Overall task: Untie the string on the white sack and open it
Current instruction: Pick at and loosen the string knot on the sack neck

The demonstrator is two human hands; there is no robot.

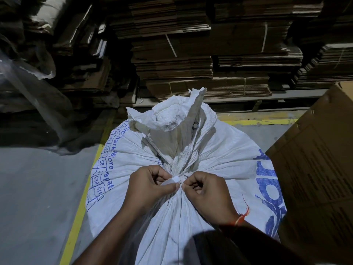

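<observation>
White woven sack (219,159) is stood upright on the floor, neck gathered. From the left, the left hand (150,185) is pinched shut on the string (174,179); the right hand (208,190) is pinched on the knot beside it — 2 grips likely set to pull it loose.

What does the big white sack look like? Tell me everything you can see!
The white sack looks like woven plastic, printed with blue letters and boxes. It stands full and round on the grey floor, beside a cardboard box. Its neck is bunched and tied with a white string, so it is closed; the ragged top flares above. The left hand and right hand pinch at the knot.
</observation>
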